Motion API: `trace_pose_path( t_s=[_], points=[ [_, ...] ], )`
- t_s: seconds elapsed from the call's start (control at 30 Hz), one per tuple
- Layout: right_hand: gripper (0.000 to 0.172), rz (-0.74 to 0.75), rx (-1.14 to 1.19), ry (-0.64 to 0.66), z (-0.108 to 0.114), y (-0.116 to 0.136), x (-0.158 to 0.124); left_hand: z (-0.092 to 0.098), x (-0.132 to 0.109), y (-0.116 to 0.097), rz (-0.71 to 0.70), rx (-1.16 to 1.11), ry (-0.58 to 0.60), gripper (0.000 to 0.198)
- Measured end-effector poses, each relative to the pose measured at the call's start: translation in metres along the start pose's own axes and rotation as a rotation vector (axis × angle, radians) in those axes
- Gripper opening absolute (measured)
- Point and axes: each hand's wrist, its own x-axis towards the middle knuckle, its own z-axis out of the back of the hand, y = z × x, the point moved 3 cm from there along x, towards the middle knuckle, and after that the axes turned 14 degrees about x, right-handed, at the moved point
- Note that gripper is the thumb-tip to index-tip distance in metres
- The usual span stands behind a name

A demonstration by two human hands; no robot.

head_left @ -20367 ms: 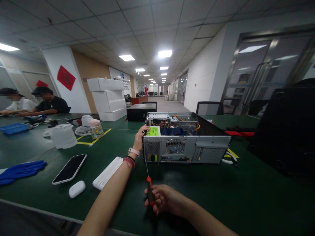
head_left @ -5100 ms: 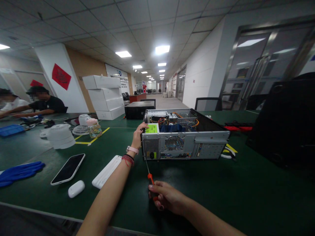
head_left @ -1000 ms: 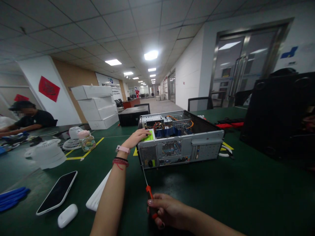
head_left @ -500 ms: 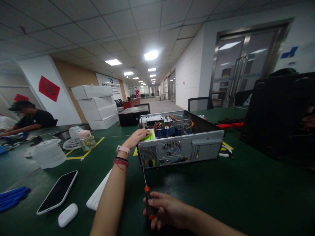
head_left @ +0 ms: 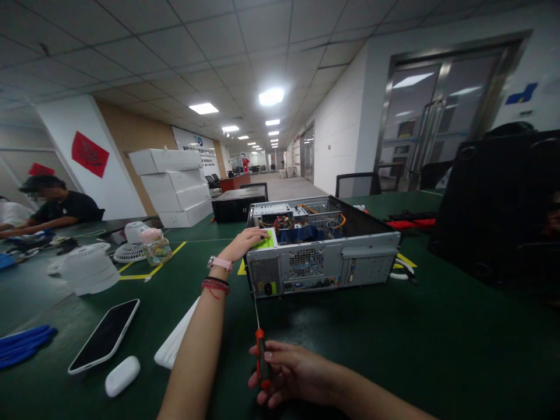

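Note:
An uncovered computer case (head_left: 370, 244) lies on its side with its rear panel toward me, wires and boards showing inside. My left hand (head_left: 244, 244) rests flat on the power supply (head_left: 270, 238), which has a bright green label and sits at the case's near left corner. In my right hand (head_left: 300, 370) is a screwdriver (head_left: 261, 356) with a red and dark handle, gripped between thumb and fingers. Its thin shaft points away from me, and the tip reaches the lower left corner of the rear panel. Whether it sits in a screw is too small to tell.
Left on the green table (head_left: 350, 344) are a phone (head_left: 105, 337), a white earbud case (head_left: 123, 376), blue gloves (head_left: 26, 345), a white power bank (head_left: 175, 341), a jar (head_left: 156, 248) and a small fan (head_left: 131, 251). A large black case (head_left: 490, 216) stands right. Another person sits far left.
The right hand's fingers have shifted slightly around the screwdriver handle, which looks turned a little. The tip stays at the same corner. My left hand keeps its place on the power supply.

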Motion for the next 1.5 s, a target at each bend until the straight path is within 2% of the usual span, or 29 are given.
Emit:
trace_pose_path(
  t_s=[0.1,0.27,0.37,0.7,1.03,1.3,1.5],
  points=[
    [0.049,-0.001,0.015,-0.028,0.0016,-0.0013,0.0005,0.0003,-0.0003,-0.0031,-0.038,-0.002,0.028,0.038],
    [0.039,0.007,0.036,-0.095,0.0047,-0.0022,0.0019,0.0016,-0.0007,-0.0044,0.006,0.018,0.033,0.04],
    [0.041,0.012,0.048,-0.107,0.0068,-0.0021,0.0027,0.0011,-0.0009,-0.0046,0.01,0.027,0.041,0.041],
    [0.048,0.004,0.025,-0.029,0.0041,-0.0017,0.0002,0.0024,-0.0008,-0.0082,-0.013,0.026,0.046,0.04],
    [0.047,0.007,0.016,-0.165,-0.0009,0.0011,-0.0026,0.0024,-0.0019,-0.0074,0.005,0.057,0.057,0.042],
    [0.052,0.076,-0.016,-0.213,0.0079,-0.0044,0.004,0.0007,-0.0017,-0.0055,0.033,0.061,0.049,0.042],
    [0.053,0.093,-0.048,-0.245,0.0061,-0.0031,0.0025,0.0009,-0.0026,-0.005,0.06,0.046,0.048,0.041]
  ],
)
